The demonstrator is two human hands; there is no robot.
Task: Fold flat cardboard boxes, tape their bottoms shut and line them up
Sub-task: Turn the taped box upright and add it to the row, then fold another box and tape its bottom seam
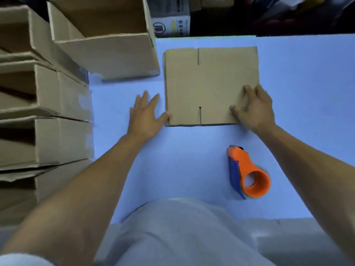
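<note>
A stack of flat cardboard boxes [207, 85] lies on the blue table [307, 93], a little beyond its middle. My left hand [146, 114] lies flat on the table at the stack's near left corner, thumb touching the edge. My right hand [255, 108] rests on the stack's near right corner, fingers spread on top and thumb on the cardboard. An orange and blue tape dispenser [247, 171] lies on the table nearer to me, to the right, untouched.
Several folded open boxes [44, 96] stand lined up along the left side. One more open box [107, 35] sits at the back left. Printed cartons [171, 25] and dark clutter lie past the table's far edge.
</note>
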